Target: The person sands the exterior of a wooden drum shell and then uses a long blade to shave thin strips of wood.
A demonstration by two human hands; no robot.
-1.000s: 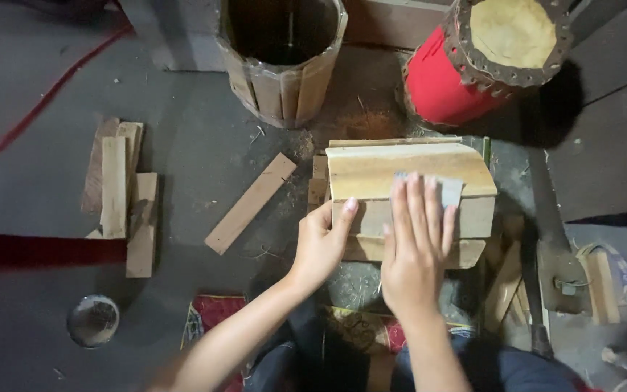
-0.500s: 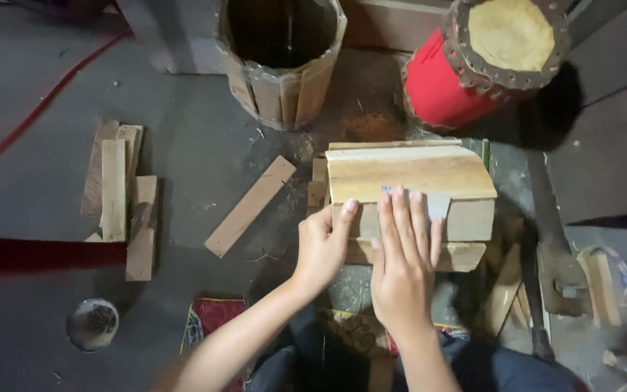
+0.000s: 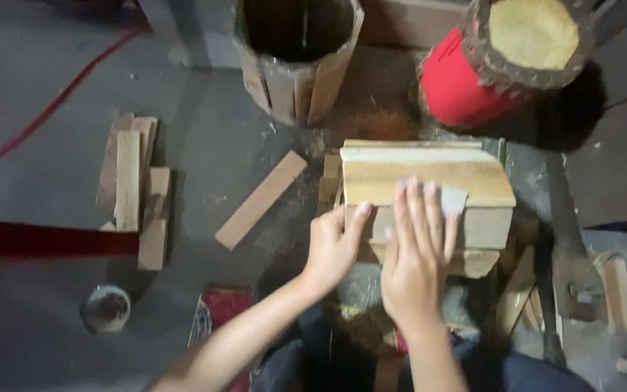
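A light wooden board (image 3: 429,170) lies flat on a stack of wooden blocks in front of me. My right hand (image 3: 416,254) presses flat on it, fingers together, over a grey piece of sandpaper (image 3: 453,199) that sticks out past the fingertips. My left hand (image 3: 334,243) grips the left edge of the board and the block under it, thumb up along the side.
A loose wooden slat (image 3: 261,198) lies on the grey floor to the left. Further left sits a pile of slats (image 3: 133,189). An open barrel of wooden staves (image 3: 295,62) and a red drum (image 3: 502,62) stand beyond. A small round tin (image 3: 105,308) is near my left forearm.
My right hand slid back toward me with the sandpaper, then forward again across the board. The left hand stayed on the board's edge.
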